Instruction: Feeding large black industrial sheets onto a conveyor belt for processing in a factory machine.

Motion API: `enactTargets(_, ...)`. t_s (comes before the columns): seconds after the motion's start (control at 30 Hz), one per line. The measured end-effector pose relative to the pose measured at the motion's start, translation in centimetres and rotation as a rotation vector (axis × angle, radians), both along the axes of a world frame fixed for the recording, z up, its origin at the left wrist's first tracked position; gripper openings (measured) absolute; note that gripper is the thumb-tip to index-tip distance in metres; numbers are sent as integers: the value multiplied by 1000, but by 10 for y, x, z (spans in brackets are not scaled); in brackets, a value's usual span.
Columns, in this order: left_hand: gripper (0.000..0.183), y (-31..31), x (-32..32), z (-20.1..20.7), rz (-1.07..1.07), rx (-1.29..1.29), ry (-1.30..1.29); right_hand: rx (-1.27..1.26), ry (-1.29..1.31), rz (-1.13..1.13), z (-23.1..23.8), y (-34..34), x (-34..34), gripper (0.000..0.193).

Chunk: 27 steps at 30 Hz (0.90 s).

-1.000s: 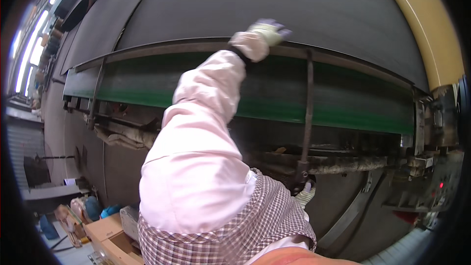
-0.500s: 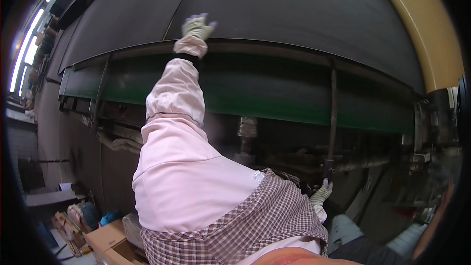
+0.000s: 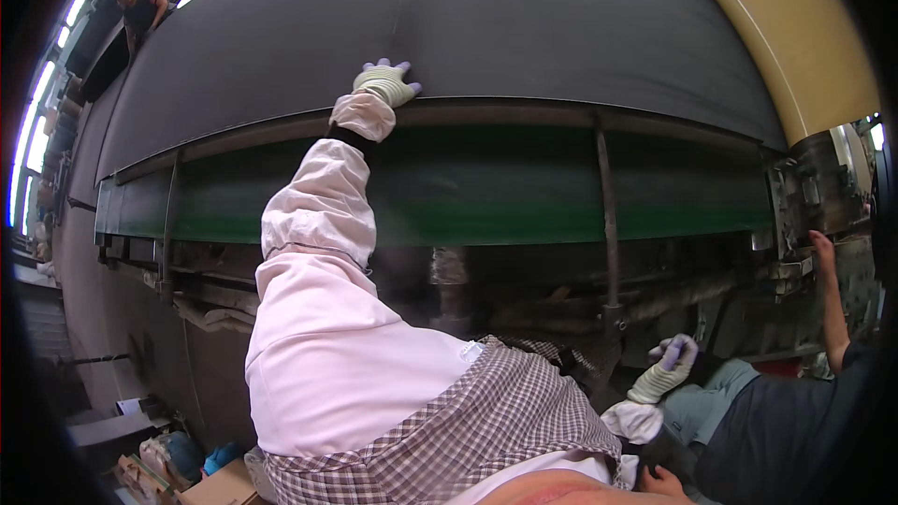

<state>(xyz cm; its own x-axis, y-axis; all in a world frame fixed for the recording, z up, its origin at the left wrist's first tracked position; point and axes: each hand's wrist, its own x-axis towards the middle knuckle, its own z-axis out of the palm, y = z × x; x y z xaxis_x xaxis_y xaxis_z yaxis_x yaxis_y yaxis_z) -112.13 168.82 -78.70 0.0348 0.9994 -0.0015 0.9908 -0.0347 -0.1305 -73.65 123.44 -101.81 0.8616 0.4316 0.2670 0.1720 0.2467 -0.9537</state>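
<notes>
My left hand (image 3: 387, 82), in a pale striped glove with purple fingertips, rests on the broad dark sheet (image 3: 580, 28). Its fingers are spread, close to the sheet's near edge and just below a thin seam line running away from me. Low on the right, my right hand (image 3: 666, 369) wears a matching glove, its fingers curled in with no object showing between them. It is apart from the upright metal bar (image 3: 609, 215) and near a co-worker's grey-green trousers. Beneath the sheet's edge runs a long green belt (image 3: 524, 223).
A co-worker (image 3: 795, 421) in a dark top is close on my right, one bare arm raised beside the machine frame. Another person (image 3: 145, 7) leans over the sheet's far left. A big yellow roll (image 3: 790, 28) stands at upper right; a cardboard box (image 3: 224, 486) sits lower left.
My left hand has come down onto the sheet with fingers spread. My right hand has left the bar's foot and moved right. The view has shifted, showing more of both co-workers.
</notes>
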Motion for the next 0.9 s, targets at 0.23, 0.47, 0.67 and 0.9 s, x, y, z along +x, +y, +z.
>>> enactTargets(0.23,66,-9,83,-20,-183,47,-72,83,-657,383,158,116,-14,25)
enactTargets(0.47,63,-38,94,-49,-370,33,-406,-107,-1081,606,203,230,-57,32)
enactTargets(0.67,67,-38,-92,-54,-1,409,-338,-453,-1255,729,174,296,-85,53)
enactTargets(0.9,80,-148,-205,-121,470,121,-201,-1091,-1119,587,146,272,-96,84)
